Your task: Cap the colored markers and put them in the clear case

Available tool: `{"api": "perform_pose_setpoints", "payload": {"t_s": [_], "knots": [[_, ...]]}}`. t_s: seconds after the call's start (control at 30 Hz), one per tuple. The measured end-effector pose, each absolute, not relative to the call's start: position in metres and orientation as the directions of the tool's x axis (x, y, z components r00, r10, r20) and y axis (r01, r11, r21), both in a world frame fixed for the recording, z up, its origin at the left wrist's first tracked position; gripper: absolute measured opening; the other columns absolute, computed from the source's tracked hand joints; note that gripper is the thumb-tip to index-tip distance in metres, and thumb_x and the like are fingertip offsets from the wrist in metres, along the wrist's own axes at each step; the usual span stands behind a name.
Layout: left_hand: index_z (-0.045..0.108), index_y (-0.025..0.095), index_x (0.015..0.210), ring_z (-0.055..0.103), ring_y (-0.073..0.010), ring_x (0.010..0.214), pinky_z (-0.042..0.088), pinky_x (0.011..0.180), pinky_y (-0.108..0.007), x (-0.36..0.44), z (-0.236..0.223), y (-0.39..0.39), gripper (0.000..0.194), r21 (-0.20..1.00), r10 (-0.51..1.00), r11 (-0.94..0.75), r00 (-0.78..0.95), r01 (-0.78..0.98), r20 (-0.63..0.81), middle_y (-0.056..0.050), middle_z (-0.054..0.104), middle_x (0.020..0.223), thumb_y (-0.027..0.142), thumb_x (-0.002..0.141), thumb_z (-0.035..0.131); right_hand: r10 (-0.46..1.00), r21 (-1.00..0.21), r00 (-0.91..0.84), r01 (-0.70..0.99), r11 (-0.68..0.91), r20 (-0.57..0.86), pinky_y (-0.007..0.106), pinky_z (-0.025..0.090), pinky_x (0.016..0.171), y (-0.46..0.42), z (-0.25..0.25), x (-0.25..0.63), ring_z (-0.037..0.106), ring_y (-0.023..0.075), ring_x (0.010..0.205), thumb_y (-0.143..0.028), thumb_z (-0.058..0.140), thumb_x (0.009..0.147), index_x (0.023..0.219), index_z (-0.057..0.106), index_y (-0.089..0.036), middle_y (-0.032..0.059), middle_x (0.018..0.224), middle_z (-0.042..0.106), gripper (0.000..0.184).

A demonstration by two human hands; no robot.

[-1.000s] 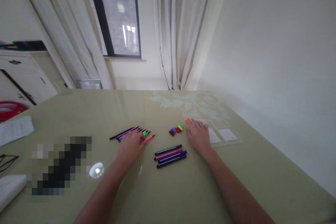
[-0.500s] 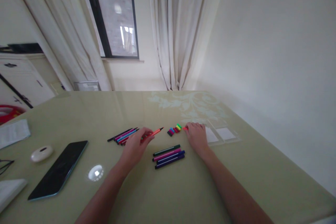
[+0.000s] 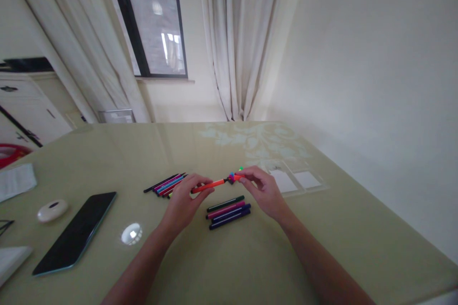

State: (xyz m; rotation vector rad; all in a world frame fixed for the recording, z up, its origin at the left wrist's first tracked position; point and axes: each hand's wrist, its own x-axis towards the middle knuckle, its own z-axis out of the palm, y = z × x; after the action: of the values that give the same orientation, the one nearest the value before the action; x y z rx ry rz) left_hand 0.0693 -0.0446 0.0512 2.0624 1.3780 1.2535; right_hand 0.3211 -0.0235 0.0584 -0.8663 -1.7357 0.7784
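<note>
My left hand (image 3: 184,200) pinches an orange marker (image 3: 210,184) and holds it level above the table, its tip pointing right. My right hand (image 3: 263,190) pinches a small orange cap (image 3: 238,177) right at that tip. Behind the tip lies a little row of coloured caps (image 3: 234,176), partly hidden. A row of uncapped markers (image 3: 165,183) lies just left of my left hand. Several capped markers (image 3: 229,209), green, pink and dark blue, lie side by side between my wrists.
The olive table (image 3: 229,257) carries a black phone (image 3: 73,232), a white oval case (image 3: 52,209), folded paper (image 3: 16,180) and a white object (image 3: 12,258) at the left. White cards (image 3: 296,180) lie right of my hand. Curtains and a window stand behind.
My left hand lifted the orange marker from the row and swung it right. My right hand picked up the orange cap and brought it to the marker's tip.
</note>
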Motion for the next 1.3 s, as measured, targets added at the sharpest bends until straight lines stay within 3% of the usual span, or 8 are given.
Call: {"api": "perform_pose_setpoints", "payload": {"t_s": [0.3, 0.77, 1.03, 1.1, 1.2, 1.3], "knots": [[0.073, 0.024, 0.094, 0.066, -0.0181, 0.081, 0.051, 0.072, -0.027, 0.071, 0.055, -0.047, 0.014, 0.691, 0.865, -0.476, 0.149, 0.544, 0.479, -0.002, 0.072, 0.089, 0.037, 0.091, 0.071, 0.848, -0.823, -0.277, 0.236, 0.516, 0.452, 0.039, 0.056, 0.095, -0.027, 0.059, 0.319, 0.070, 0.0217, 0.099, -0.039, 0.064, 0.098, 0.112, 0.077, -0.028, 0.0069, 0.106, 0.076, 0.021], [0.080, 0.024, 0.095, 0.067, -0.0166, 0.078, 0.051, 0.072, -0.026, 0.080, 0.044, -0.049, 0.012, 0.675, 0.830, -0.530, 0.152, 0.514, 0.537, -0.003, 0.074, 0.085, 0.033, 0.091, 0.074, 0.834, -0.825, -0.334, 0.219, 0.522, 0.439, 0.031, 0.056, 0.076, -0.029, 0.055, 0.317, 0.069, 0.0180, 0.079, -0.036, 0.063, 0.098, 0.105, 0.079, -0.025, 0.0040, 0.084, 0.073, 0.021], [0.079, 0.025, 0.098, 0.069, -0.0170, 0.081, 0.050, 0.073, -0.026, 0.076, 0.047, -0.046, 0.019, 0.705, 0.876, -0.472, 0.187, 0.530, 0.445, -0.001, 0.077, 0.089, 0.040, 0.093, 0.069, 0.875, -0.882, -0.340, 0.202, 0.425, 0.344, 0.030, 0.056, 0.074, -0.022, 0.046, 0.316, 0.070, 0.0180, 0.078, -0.036, 0.063, 0.096, 0.105, 0.077, -0.023, 0.0051, 0.092, 0.075, 0.021], [0.078, 0.024, 0.099, 0.070, -0.0188, 0.086, 0.052, 0.077, -0.027, 0.067, 0.049, -0.041, 0.025, 0.727, 0.888, -0.443, 0.144, 0.524, 0.437, -0.003, 0.078, 0.095, 0.043, 0.096, 0.062, 0.888, -0.879, -0.341, 0.255, 0.403, 0.308, 0.030, 0.055, 0.075, -0.018, 0.046, 0.319, 0.070, 0.0184, 0.079, -0.034, 0.063, 0.095, 0.103, 0.077, -0.023, 0.0042, 0.090, 0.076, 0.020], [0.076, 0.021, 0.096, 0.070, -0.0215, 0.087, 0.052, 0.078, -0.030, 0.046, 0.049, -0.032, 0.032, 0.749, 0.909, -0.302, -0.058, 0.590, 0.412, -0.005, 0.078, 0.096, 0.046, 0.097, 0.056, 0.910, -0.852, -0.329, 0.371, 0.370, 0.252, 0.031, 0.053, 0.076, -0.012, 0.043, 0.325, 0.070, 0.0192, 0.081, -0.030, 0.062, 0.093, 0.100, 0.078, -0.022, 0.0037, 0.088, 0.077, 0.019], [0.075, 0.019, 0.099, 0.069, -0.0236, 0.086, 0.051, 0.079, -0.034, 0.029, 0.043, -0.025, 0.033, 0.680, 0.916, -0.129, -0.176, 0.722, 0.361, -0.007, 0.078, 0.098, 0.041, 0.099, 0.050, 0.915, -0.818, -0.345, 0.449, 0.358, 0.211, 0.032, 0.052, 0.078, -0.007, 0.041, 0.331, 0.069, 0.0203, 0.084, -0.023, 0.061, 0.091, 0.098, 0.078, -0.021, 0.0040, 0.091, 0.077, 0.018]]}}
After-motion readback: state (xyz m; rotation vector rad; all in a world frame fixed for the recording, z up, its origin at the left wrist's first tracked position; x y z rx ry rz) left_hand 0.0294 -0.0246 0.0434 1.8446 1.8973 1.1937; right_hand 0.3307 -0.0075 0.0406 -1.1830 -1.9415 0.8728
